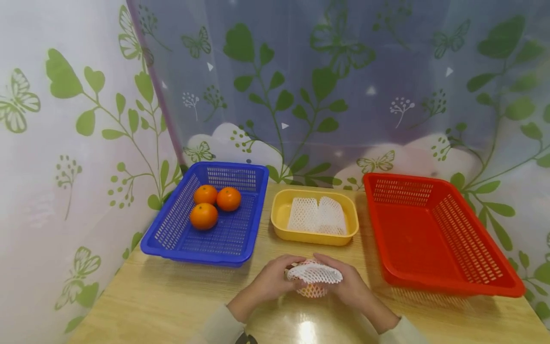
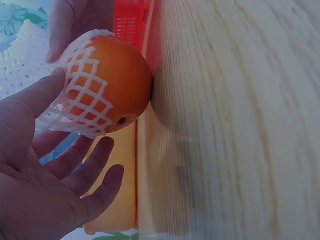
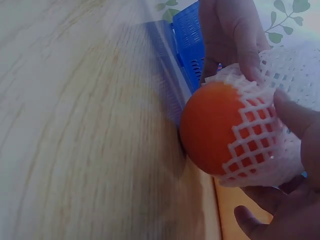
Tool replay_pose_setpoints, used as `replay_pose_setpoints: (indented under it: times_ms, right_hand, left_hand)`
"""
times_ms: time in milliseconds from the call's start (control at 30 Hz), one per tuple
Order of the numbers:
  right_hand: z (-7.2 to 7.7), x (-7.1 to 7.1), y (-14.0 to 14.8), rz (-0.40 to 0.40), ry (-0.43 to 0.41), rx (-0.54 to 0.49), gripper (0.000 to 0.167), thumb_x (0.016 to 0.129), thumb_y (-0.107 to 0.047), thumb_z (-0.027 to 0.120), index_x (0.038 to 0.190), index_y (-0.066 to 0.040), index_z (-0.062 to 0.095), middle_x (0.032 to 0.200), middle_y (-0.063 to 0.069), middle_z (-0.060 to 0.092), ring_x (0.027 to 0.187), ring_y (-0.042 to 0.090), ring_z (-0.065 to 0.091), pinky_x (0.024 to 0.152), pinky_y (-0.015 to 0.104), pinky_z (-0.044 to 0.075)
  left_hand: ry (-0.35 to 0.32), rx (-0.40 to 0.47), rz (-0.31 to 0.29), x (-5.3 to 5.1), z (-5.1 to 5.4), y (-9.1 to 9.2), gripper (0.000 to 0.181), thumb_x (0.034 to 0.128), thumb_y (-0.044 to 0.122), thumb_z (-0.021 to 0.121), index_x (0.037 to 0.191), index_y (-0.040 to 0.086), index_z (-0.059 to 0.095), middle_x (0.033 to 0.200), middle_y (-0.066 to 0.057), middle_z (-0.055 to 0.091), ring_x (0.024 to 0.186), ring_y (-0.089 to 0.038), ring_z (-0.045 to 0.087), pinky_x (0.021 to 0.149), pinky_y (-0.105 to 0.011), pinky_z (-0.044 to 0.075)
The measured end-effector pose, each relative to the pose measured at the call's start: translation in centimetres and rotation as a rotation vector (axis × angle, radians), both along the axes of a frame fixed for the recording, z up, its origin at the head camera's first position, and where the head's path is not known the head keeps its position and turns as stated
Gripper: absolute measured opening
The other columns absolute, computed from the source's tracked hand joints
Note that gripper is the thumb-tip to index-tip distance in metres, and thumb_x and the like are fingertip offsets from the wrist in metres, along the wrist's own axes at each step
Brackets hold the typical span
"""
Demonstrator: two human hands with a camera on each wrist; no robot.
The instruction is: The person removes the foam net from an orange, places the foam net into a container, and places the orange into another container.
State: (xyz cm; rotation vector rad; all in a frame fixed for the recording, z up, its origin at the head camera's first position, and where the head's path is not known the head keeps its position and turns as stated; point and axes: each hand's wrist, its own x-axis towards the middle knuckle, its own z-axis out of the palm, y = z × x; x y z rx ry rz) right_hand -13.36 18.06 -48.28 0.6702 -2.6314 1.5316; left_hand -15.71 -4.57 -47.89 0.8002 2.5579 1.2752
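Note:
A white foam net sleeve (image 1: 315,274) is drawn over the upper part of an orange (image 2: 127,75), and its loose end stands above the fruit. The orange's lower part is bare and rests on the table. My left hand (image 1: 277,278) pinches one side of the net, thumb outside on the mesh, other fingers spread below. From the opposite side my right hand (image 1: 350,285) pinches it too, its thumb (image 3: 295,112) against the mesh. Index fingertips of both hands are partly hidden by the net.
A blue basket (image 1: 253,239) with three oranges (image 1: 204,216) stands at left. Behind my hands sits a yellow tray (image 1: 315,237) with white foam nets (image 1: 302,215) in it. A red basket (image 1: 429,239) stands at right. Patterned curtain (image 1: 301,95) hangs behind the wooden table (image 1: 172,306).

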Motion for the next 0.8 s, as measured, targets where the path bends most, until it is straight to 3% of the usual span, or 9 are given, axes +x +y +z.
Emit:
replay_pose_setpoints:
  times_ms: [100,233,333,533,700,800]
  right_hand:
    - [-0.3,0.0,0.1,-0.005,-0.08,-0.005,0.067,0.081,-0.023,0.078,0.14,-0.005,0.05,0.137,0.014,0.056,0.125,0.033,0.051,0.103,0.045,0.043]
    - [-0.8,0.0,0.3,-0.026,-0.118,-0.022,0.07,0.081,-0.028,0.078,0.142,-0.008,0.049,0.139,0.01,0.054,0.128,0.031,0.048,0.104,0.051,0.04]
    - [-0.9,0.0,0.4,-0.043,-0.103,-0.015,0.067,0.081,-0.029,0.078,0.139,-0.01,0.053,0.137,0.008,0.056,0.127,0.032,0.049,0.103,0.055,0.039]
    - [-1.0,-0.1,0.4,-0.03,-0.034,0.019,0.067,0.078,-0.026,0.081,0.137,-0.007,0.055,0.132,0.007,0.061,0.123,0.03,0.053,0.102,0.051,0.043]
    - [-1.0,-0.2,0.4,-0.032,-0.047,0.011,0.07,0.076,-0.021,0.083,0.138,-0.006,0.054,0.13,0.006,0.062,0.121,0.028,0.055,0.101,0.042,0.044]
    - [-0.9,-0.4,0.3,-0.045,-0.06,0.002,0.07,0.075,-0.02,0.083,0.137,-0.006,0.054,0.13,0.006,0.062,0.121,0.028,0.054,0.102,0.045,0.043]
  left_hand:
    - [0.008,0.003,0.006,0.0,-0.2,0.0,0.052,0.0834,0.027,0.078,0.13,0.011,0.06,0.122,-0.006,0.063,0.104,-0.021,0.061,0.088,-0.032,0.05]
    - [0.03,0.013,0.007,-0.2,-0.3,0.5,0.049,0.0846,0.026,0.076,0.129,0.012,0.061,0.125,-0.005,0.062,0.111,-0.02,0.059,0.094,-0.034,0.049]
    - [0.051,0.012,0.026,-0.1,-0.3,0.9,0.046,0.0843,0.02,0.076,0.127,0.011,0.063,0.126,-0.005,0.063,0.116,-0.021,0.057,0.099,-0.037,0.046]
    - [0.086,-0.008,0.112,0.0,-0.3,1.0,0.037,0.0788,0.002,0.077,0.114,0.011,0.071,0.112,-0.002,0.068,0.106,-0.02,0.062,0.095,-0.037,0.049]
    - [0.112,0.01,0.179,-0.1,-0.2,0.9,0.034,0.0743,-0.006,0.074,0.103,0.012,0.076,0.1,-0.001,0.072,0.096,-0.019,0.066,0.089,-0.036,0.052]
    - [0.112,0.007,0.196,-0.2,-0.2,0.9,0.032,0.0749,-0.005,0.074,0.102,0.012,0.076,0.099,0.0,0.072,0.096,-0.018,0.066,0.089,-0.036,0.051]
